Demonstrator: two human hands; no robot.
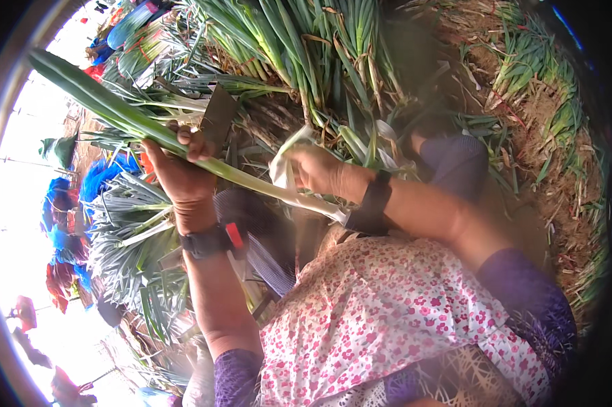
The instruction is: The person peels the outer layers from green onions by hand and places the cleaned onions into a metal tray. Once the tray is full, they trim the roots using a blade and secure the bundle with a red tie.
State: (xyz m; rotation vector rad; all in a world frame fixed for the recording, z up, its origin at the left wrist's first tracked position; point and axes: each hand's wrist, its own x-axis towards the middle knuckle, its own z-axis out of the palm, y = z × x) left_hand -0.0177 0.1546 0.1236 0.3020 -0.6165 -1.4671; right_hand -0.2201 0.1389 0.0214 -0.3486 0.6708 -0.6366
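A long green onion (241,178) lies slantwise before me, its green leaves up to the far left and its white root end near my right wrist. Around its green part my left hand (182,173) is closed, thumb and fingers wrapped on the stalk. My right hand (314,169), a little blurred, is closed on a loose pale outer leaf (283,161) beside the white shank. The leaf's lower end meets the stalk; whether it is still joined there I cannot tell. Dark bands sit on both wrists.
Upright green onions (306,47) stand thickly ahead. A trimmed bundle (133,237) lies at my left. Loose onions (533,74) and peeled scraps cover the soil at right. A flowered apron (387,305) covers my lap. Other people (62,224) sit at far left.
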